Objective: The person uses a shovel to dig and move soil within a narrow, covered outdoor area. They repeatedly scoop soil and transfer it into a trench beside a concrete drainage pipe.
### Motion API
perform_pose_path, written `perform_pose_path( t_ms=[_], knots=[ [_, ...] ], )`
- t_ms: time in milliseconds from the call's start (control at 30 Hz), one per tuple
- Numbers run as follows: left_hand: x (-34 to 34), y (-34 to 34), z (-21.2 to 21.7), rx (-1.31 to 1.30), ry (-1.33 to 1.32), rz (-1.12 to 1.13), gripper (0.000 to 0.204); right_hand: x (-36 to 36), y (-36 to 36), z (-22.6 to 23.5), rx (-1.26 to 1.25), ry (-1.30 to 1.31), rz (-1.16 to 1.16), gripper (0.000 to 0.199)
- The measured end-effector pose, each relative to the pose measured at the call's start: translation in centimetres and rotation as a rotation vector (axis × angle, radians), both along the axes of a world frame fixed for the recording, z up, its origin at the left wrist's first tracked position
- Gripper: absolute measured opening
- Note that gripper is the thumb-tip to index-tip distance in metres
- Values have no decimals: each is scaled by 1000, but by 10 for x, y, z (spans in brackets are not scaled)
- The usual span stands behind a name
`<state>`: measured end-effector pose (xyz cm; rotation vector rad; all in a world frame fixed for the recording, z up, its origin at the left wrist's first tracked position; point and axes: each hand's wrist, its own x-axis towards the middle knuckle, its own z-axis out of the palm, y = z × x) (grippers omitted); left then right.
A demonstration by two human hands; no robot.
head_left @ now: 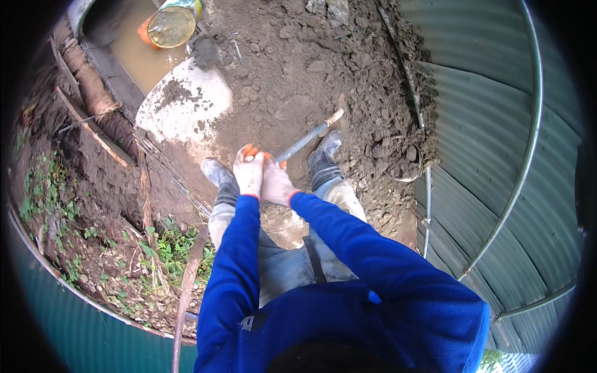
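My left hand (pixel 249 171) and my right hand (pixel 277 181) wear white gloves with orange trim and sit side by side, both closed around the near end of a long grey metal tool handle (pixel 301 142). The handle runs up and to the right, and its pale tip (pixel 334 115) rests on loose brown soil (pixel 292 68). My two muddy boots (pixel 219 174) (pixel 323 163) stand on the dirt either side of my hands. Blue sleeves cover both forearms.
Corrugated green metal sheeting (pixel 497 143) curves along the right. A pale rounded slab (pixel 186 102) lies upper left beside muddy water (pixel 140 50) and a bucket (pixel 171 23). Weeds (pixel 168 248) and a green fence edge (pixel 68 311) sit lower left. A thin rod (pixel 404 68) lies on the soil.
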<state>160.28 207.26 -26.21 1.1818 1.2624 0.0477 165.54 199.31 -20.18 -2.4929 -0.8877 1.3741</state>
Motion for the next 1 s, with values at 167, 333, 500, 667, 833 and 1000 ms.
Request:
perform_pose_path(
  t_ms=[167,333,500,667,833,1000],
  knots=[
    [-2,-53,44,655,452,-240,40,52,-167,-72,258,-91,-760,52],
    [-35,-12,-21,535,565,-257,27,141,-292,-244,-217,259,-1462,59],
    [-75,44,-131,362,622,41,26,186,-289,-368,73,763,-1839,96],
    [-93,35,-144,397,660,120,35,191,-268,-446,449,764,-2341,43],
    [-106,-10,-100,559,649,143,15,180,-278,-453,459,926,-2318,23],
    [-128,-15,-37,608,704,64,11,157,-277,-396,428,922,-2284,17]
  ],
)
